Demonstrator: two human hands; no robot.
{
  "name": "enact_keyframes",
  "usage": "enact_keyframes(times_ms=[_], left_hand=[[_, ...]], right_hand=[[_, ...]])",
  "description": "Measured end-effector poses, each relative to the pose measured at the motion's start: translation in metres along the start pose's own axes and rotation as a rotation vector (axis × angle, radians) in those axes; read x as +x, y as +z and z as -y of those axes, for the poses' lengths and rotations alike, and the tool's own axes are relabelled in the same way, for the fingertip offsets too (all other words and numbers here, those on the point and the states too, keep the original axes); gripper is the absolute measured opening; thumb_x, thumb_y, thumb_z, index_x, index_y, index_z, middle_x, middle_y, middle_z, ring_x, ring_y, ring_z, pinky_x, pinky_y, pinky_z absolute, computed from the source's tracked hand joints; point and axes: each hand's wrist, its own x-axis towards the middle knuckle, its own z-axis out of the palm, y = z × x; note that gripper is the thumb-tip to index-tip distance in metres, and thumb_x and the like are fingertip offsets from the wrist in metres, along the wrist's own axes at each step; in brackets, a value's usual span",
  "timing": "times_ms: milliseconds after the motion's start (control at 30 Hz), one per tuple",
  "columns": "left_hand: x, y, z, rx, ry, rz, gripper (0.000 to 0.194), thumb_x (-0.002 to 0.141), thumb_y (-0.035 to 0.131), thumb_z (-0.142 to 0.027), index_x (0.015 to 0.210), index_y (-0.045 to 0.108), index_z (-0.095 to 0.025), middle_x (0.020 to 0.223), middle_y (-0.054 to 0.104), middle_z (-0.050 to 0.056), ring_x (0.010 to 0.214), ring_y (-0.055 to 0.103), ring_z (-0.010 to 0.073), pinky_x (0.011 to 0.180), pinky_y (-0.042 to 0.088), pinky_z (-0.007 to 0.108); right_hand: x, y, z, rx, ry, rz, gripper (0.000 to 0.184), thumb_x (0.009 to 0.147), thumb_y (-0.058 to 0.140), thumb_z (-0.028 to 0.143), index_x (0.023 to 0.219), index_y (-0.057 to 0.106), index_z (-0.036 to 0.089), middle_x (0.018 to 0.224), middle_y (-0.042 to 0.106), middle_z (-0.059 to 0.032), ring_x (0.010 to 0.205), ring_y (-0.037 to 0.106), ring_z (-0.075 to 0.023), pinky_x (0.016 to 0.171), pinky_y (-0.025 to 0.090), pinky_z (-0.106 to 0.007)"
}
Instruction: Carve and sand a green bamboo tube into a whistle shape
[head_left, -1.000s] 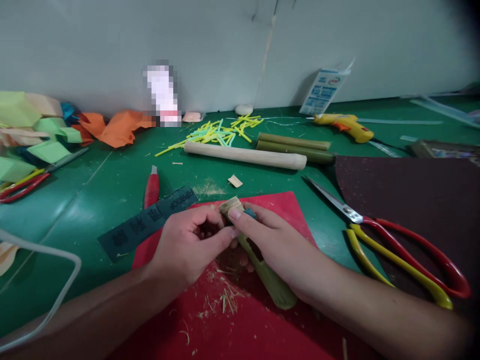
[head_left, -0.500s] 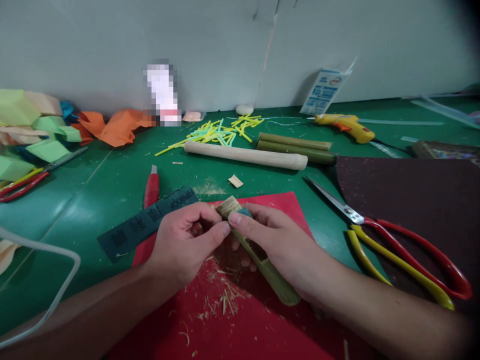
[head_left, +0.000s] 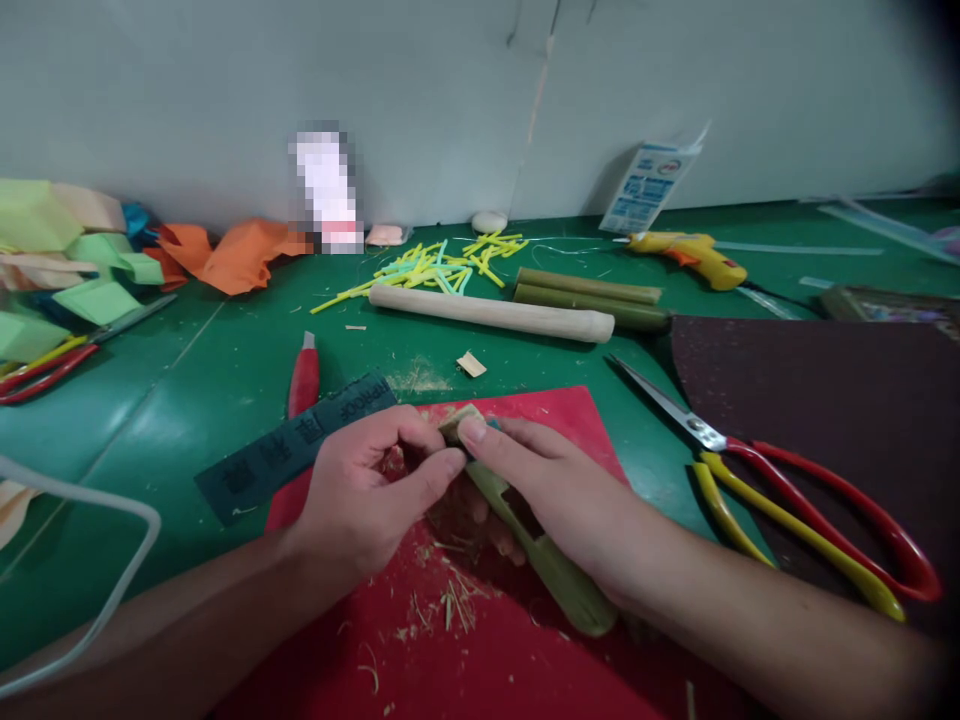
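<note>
A green bamboo tube [head_left: 571, 595] with a rectangular opening cut in its side slants between my hands, its pale far end pointing away from me. My left hand [head_left: 367, 485] is closed on the tube near that far end, thumb and forefinger pinching it. My right hand [head_left: 551, 470] wraps over the tube and presses a small blue piece of sandpaper [head_left: 493, 424] to the far end; most of this piece is hidden under the fingers. Below them, thin shavings [head_left: 457, 605] litter a red sheet [head_left: 480, 675].
A dark sandpaper strip [head_left: 292, 445] and a red-handled cutter [head_left: 304, 375] lie left. Large scissors [head_left: 705, 432] rest at right, partly on a dark brown sheet [head_left: 810, 390]. Behind are a pale bamboo rod [head_left: 487, 312], green bamboo pieces [head_left: 589, 295], yellow straw cuttings [head_left: 427, 265] and a glue gun [head_left: 694, 255].
Both hands stay at the tube's far end. The tube has shifted and tilted slightly, its near end moving a little right. The sandpaper under my right fingers has moved slightly back and forth.
</note>
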Motion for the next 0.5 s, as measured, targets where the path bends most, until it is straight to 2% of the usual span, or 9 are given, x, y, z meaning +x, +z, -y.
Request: enact_keyframes(times_ms=[167,300,500], left_hand=[[0.0048,-0.0008,0.0024,-0.053,-0.059,-0.018,0.018,0.078,0.069,-0.025,0.064,0.060,-0.017,0.059,0.063,-0.002,0.054,0.058,0.0097,0.051,0.047,0.019],[0.0062,-0.0027,0.0039,-0.078,-0.066,-0.013,0.018,0.078,0.069,-0.023,0.064,0.060,-0.017,0.059,0.063,-0.002,0.054,0.059,0.0092,0.051,0.048,0.018],[0.0037,0.0002,-0.0001,-0.243,-0.102,0.101,0.018,0.082,0.066,-0.025,0.069,0.057,-0.019,0.064,0.066,-0.001,0.054,0.064,0.0135,0.051,0.053,0.024]], right_hand=[[-0.0009,-0.0009,0.0004,0.096,0.015,-0.025,0.023,0.082,0.060,0.043,0.084,0.059,0.021,0.058,0.052,0.0050,0.050,0.047,-0.0098,0.048,0.038,-0.023],[-0.0015,-0.0026,0.0021,0.185,0.025,0.032,0.020,0.075,0.065,0.039,0.078,0.056,0.021,0.066,0.056,0.0037,0.057,0.051,-0.0103,0.057,0.041,-0.024],[0.0000,-0.0029,-0.0005,0.218,-0.006,0.064,0.010,0.075,0.054,0.031,0.077,0.055,0.022,0.057,0.055,0.0033,0.052,0.050,-0.0123,0.053,0.040,-0.026]])
